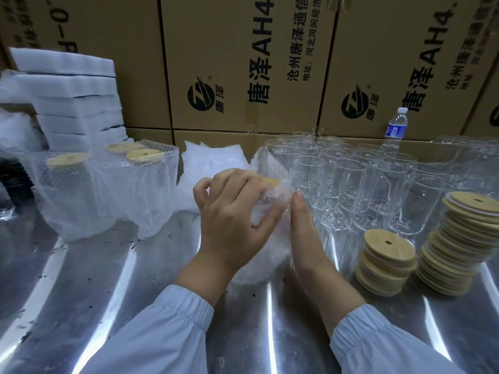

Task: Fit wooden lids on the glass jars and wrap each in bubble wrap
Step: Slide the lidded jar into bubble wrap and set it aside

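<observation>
A lidded glass jar (271,184) stands at the table's middle inside a sheet of bubble wrap (266,238). My left hand (232,214) lies over its top and front, fingers spread on the wrap. My right hand (305,228) presses flat against the wrap on the jar's right side. Three wrapped jars with wooden lids (108,184) stand to the left. Several bare glass jars (351,179) crowd the right back. Two stacks of wooden lids (386,260) (464,244) sit at the right front.
A loose pile of bubble wrap (213,163) lies behind my hands. White foam sheets (78,103) are stacked at the back left. Cardboard boxes (243,63) wall off the back, with a water bottle (395,128) in front of them. The steel table (94,279) reflects light.
</observation>
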